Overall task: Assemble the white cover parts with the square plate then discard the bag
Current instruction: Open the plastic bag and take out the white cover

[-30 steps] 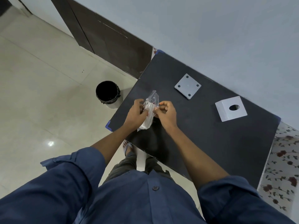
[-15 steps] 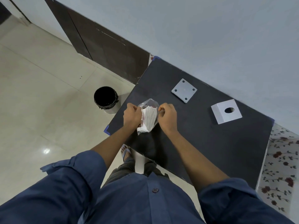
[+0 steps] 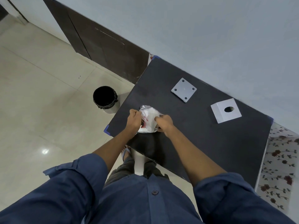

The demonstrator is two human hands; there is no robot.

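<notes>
Head cam looking straight down, so nearest is the person's blue shirt with rolled-up sleeves, both forearms reaching out over the near edge of the black desk [image 3: 202,143]. Both hands are closed up tight on a clear plastic bag [image 3: 148,118] — left hand [image 3: 133,121] pinching its left side, right hand [image 3: 164,123] gripping the right side, knuckles up, fingers curled in. The bag is puffed out between them with something white inside, presumably the smaller cover parts, though I can't make out their shape through the plastic. Looks to me like they're pulling it apart to tear or open it, which is why it's held up just off the desk near the front-left corner rather than lying flat.

Further back on the desk sits the gray square plate [image 3: 184,89] with a hole in each corner, lying flat and well apart from the hands. To its right, nearer the wall, is the white square cover [image 3: 226,110] with one round hole in its top. Neither is being touched, so assembly hasn't started, I'd say.

Off the desk's left side on the tiled floor there's a small bin with a black liner [image 3: 106,98] — handy spot for dumping the bag later.
</notes>
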